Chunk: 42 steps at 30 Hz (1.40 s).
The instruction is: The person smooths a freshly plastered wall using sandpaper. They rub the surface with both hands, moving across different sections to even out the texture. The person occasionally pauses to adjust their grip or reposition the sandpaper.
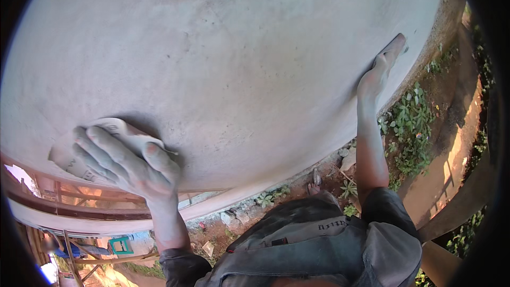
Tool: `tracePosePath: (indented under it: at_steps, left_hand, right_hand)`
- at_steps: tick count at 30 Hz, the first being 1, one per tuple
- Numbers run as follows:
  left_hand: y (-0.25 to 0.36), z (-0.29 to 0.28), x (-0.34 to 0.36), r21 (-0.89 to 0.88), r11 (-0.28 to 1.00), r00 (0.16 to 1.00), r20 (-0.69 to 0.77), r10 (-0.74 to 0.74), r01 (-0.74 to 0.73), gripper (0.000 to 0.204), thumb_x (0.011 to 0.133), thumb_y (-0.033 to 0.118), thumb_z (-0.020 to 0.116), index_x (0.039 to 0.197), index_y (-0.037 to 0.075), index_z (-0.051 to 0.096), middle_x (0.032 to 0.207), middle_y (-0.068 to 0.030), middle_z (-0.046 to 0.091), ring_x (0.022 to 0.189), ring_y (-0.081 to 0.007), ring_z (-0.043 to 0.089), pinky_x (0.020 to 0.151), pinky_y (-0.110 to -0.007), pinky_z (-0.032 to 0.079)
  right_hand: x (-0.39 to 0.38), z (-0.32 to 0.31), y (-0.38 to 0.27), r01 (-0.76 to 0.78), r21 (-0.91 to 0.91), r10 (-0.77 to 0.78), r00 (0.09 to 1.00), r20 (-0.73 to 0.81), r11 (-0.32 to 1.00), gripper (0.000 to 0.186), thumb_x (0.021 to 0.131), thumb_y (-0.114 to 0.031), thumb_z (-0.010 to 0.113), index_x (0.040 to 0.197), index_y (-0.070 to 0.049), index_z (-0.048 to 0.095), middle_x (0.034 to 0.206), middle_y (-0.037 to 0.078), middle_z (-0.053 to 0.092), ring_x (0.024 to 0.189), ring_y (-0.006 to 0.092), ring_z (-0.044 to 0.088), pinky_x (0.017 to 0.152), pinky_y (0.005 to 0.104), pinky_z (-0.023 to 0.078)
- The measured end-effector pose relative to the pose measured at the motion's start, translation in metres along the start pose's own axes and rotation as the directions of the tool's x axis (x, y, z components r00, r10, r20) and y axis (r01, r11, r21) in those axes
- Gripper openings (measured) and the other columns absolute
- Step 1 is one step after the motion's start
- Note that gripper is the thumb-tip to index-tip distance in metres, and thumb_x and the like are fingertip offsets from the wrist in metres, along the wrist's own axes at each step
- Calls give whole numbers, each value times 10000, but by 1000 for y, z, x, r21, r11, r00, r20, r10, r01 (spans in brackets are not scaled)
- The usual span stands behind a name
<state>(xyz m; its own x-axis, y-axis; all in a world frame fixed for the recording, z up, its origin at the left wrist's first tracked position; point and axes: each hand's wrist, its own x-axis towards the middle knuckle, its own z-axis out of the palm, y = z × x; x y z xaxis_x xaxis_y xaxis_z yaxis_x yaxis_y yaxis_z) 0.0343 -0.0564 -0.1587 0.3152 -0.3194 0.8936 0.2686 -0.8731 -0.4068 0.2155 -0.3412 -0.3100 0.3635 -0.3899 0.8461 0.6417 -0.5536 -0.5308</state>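
A broad, pale plastered wall (228,69) fills most of the view, its surface marked with small pits and rough patches. On its lower left, my left hand (127,162), coated in pale dust, presses a curled sheet of sandpaper (65,155) to the plaster. The sheet's printed back shows around my fingers, and its upper edge lifts off the wall. Farther right, near the wall's edge, my right hand (381,69) leans on the plaster with fingers stretched out, seen from its side. Nothing shows in it, though its palm is hidden.
A window opening (101,197) with a reddish frame lies below my left hand. Green plants (411,127) and stones (241,215) line the wall's foot. Wooden poles (114,259) and a person in blue (66,248) are at the lower left. A beam (457,207) stands at right.
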Motion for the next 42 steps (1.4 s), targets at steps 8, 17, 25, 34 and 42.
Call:
tracePosePath:
  at_steps: [8,17,25,34,42]
  left_hand:
    - [66,18,-11,40,984,969,185,161,-171,586,989,405,256,1416,12,343,1468,-189,321,1378,-383,238,1120,-481,158]
    - [-17,1,122,-64,996,988,-141,55,-65,539,981,331,303,1411,11,352,1445,-170,370,1340,-367,320,1093,-450,252]
    - [64,14,20,-166,852,815,247,524,-497,508,933,304,362,1400,112,418,1432,-92,417,1354,-266,342,1132,-441,162]
    - [-54,-3,172,221,960,977,-88,193,-169,525,970,380,244,1408,137,402,1397,-103,453,1314,-303,390,1086,-426,310]
    - [25,-15,80,-101,874,824,297,482,-475,498,940,262,333,1412,117,392,1458,-66,382,1368,-248,316,1113,-459,231]
  right_hand:
    - [2,40,-122,406,28,-406,907,114,914,493,918,-222,342,1361,-18,413,1443,182,365,1344,423,290,1104,534,163]
    - [96,10,-21,46,70,-38,993,-108,996,554,933,-271,310,1406,16,315,1456,249,300,1359,441,245,1102,558,144]
    - [-23,36,-122,342,54,-346,916,203,938,492,922,-278,345,1334,-37,463,1441,189,367,1347,418,286,1085,578,146]
    - [129,10,-60,23,83,-12,992,-123,996,522,935,-276,315,1371,4,383,1474,193,301,1382,405,215,1116,544,110]
    - [0,39,-121,427,-11,-416,888,197,904,520,916,-258,346,1373,-14,385,1491,175,272,1389,390,205,1122,548,91]
